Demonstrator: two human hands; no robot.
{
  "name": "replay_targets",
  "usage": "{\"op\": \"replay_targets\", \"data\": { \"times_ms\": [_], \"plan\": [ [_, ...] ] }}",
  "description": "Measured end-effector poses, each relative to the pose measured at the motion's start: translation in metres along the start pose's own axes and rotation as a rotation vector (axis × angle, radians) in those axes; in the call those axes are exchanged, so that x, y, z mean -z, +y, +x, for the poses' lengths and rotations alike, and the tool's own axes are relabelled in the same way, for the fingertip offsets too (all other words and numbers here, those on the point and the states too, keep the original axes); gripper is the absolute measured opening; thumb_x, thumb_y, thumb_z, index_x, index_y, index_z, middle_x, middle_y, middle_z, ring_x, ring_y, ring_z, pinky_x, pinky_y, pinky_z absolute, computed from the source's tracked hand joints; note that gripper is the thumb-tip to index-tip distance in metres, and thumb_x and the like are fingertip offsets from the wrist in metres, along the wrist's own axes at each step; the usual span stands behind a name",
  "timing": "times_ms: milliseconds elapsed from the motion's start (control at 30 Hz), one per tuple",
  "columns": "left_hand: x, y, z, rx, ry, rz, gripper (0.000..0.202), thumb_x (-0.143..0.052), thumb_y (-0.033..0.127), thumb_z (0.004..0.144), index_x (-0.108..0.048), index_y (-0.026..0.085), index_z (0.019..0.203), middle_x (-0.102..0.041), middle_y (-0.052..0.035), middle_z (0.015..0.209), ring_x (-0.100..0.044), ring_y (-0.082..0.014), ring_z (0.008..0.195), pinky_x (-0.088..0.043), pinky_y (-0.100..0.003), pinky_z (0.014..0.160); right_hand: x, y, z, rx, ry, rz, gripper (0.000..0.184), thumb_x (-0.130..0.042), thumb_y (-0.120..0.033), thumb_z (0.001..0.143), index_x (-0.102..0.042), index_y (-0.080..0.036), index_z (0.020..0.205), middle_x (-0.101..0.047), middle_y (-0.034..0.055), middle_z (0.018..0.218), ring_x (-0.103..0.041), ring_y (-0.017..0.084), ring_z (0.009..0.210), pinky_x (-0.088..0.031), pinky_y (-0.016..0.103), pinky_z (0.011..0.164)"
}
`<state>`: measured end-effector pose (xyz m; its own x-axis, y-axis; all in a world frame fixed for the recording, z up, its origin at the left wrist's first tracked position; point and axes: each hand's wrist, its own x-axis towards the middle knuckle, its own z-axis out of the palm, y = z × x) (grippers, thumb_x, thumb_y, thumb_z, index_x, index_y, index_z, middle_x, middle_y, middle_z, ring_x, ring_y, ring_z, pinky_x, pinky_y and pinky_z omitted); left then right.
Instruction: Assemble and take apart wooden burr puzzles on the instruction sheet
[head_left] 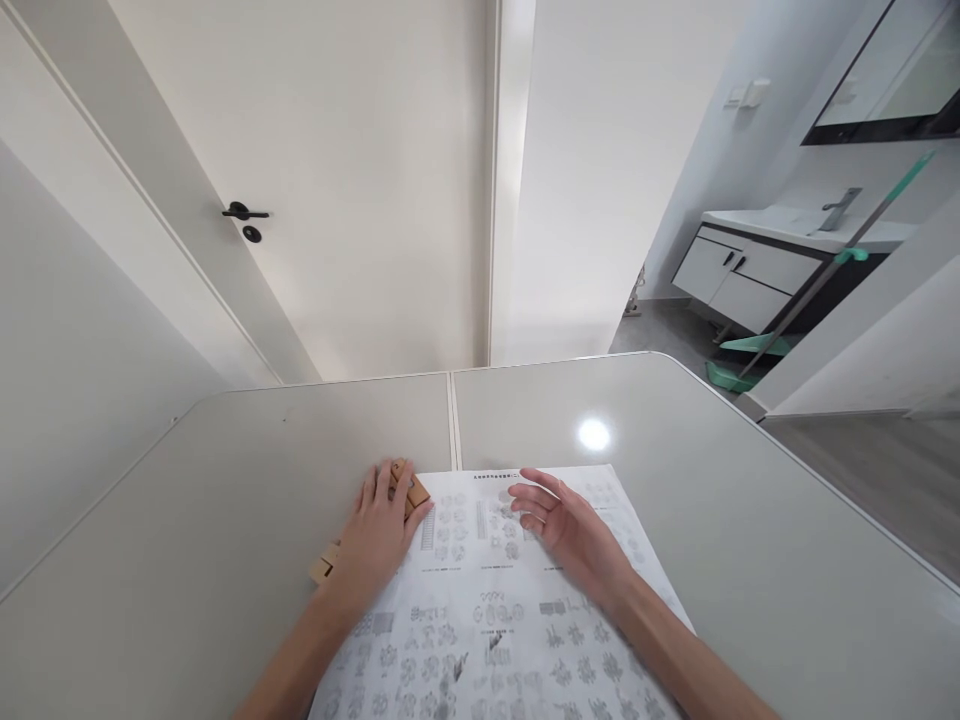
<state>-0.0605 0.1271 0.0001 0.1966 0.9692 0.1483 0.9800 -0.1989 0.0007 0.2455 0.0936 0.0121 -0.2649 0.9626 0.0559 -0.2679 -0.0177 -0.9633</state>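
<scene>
- Printed sheet [517, 592]: white, laid flat on the near middle of the surface [225, 520]. It carries rows of grey line diagrams with short captions between them. The captions are too small to read. A darker heading line runs along the sheet's far edge; its characters are too blurred to read.
- Pale wooden piece [324, 566]: beside the left wrist, toward the surface's left edge; partly hidden by the arm.
- Right hand [574, 530]: over the right part of the sheet. Fingers released, spread and slightly bent; palm turned leftward. Contact with the paper cannot be determined.
- Left hand [379, 540]: at the sheet's far left corner. Fingers curved over the brown wooden block, thumb along its near side, grasping it.
- Brown wooden block [418, 494]: at the sheet's far left corner, mostly covered by the fingers. Visible faces show straight joint lines and small dark marks, not legible.
- Seam [453, 425]: runs from the surface's far edge to the sheet.
- White door [360, 200]: beyond the far edge, with a black handle [247, 212].
- White vanity cabinet [742, 265]: beyond the surface's far right corner, with a green dustpan [726, 378] near its base.
</scene>
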Motion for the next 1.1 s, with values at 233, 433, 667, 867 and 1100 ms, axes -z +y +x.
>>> {"op": "replay_targets", "data": {
  "times_ms": [233, 433, 667, 867, 1100],
  "plan": [
    [0.000, 0.004, 0.002, -0.018, -0.023, 0.033, 0.063, -0.031, 0.056, 0.107, -0.043, 0.018, 0.156, -0.043, -0.0179, 0.161, -0.035, -0.0432, 0.150, -0.040, -0.056, 0.115, 0.000, -0.003, -0.001, -0.046, 0.022, 0.198, 0.051, -0.038, -0.056, 0.105, -0.064, -0.023, 0.134, -0.073, 0.0145, 0.127, -0.070, 0.032, 0.110, -0.056, 0.049, 0.092],
    [0.000, 0.013, -0.003, -0.067, -0.011, -0.012, 0.065, -0.032, 0.058, 0.107, -0.040, 0.020, 0.159, -0.038, -0.0178, 0.165, -0.031, -0.0441, 0.152, -0.042, -0.058, 0.115, -0.001, -0.001, 0.001, -0.145, 0.010, 0.679, 0.038, -0.065, -0.051, 0.098, -0.074, -0.021, 0.121, -0.075, 0.0097, 0.114, -0.067, 0.022, 0.098, -0.053, 0.034, 0.087],
    [-0.004, 0.037, -0.011, -0.152, 0.034, -0.053, 0.065, -0.034, 0.058, 0.107, -0.038, 0.022, 0.160, -0.034, -0.0163, 0.168, -0.029, -0.0428, 0.154, -0.042, -0.059, 0.116, 0.001, -0.002, 0.002, -0.130, 0.020, 0.849, 0.028, -0.067, -0.044, 0.098, -0.069, -0.021, 0.082, -0.049, -0.0023, 0.069, -0.044, 0.013, 0.060, -0.047, 0.027, 0.062],
    [-0.003, 0.056, -0.015, -0.223, 0.056, -0.100, 0.064, -0.037, 0.057, 0.106, -0.036, 0.022, 0.160, -0.034, -0.0155, 0.168, -0.029, -0.0415, 0.154, -0.044, -0.059, 0.116, 0.000, -0.004, 0.003, -0.120, 0.015, 0.860, 0.035, -0.062, -0.040, 0.101, -0.059, -0.020, 0.072, -0.032, -0.0041, 0.068, -0.030, 0.014, 0.058, -0.042, 0.025, 0.057],
    [0.002, 0.082, -0.017, -0.317, 0.048, -0.175, 0.063, -0.049, 0.053, 0.104, -0.038, 0.025, 0.159, -0.033, -0.0125, 0.169, -0.029, -0.0404, 0.155, -0.047, -0.059, 0.115, -0.001, -0.007, 0.003, -0.118, 0.014, 0.872, 0.036, -0.062, -0.040, 0.100, -0.058, -0.020, 0.070, -0.028, -0.0047, 0.068, -0.026, 0.014, 0.059, -0.040, 0.025, 0.057]
  ]
}}
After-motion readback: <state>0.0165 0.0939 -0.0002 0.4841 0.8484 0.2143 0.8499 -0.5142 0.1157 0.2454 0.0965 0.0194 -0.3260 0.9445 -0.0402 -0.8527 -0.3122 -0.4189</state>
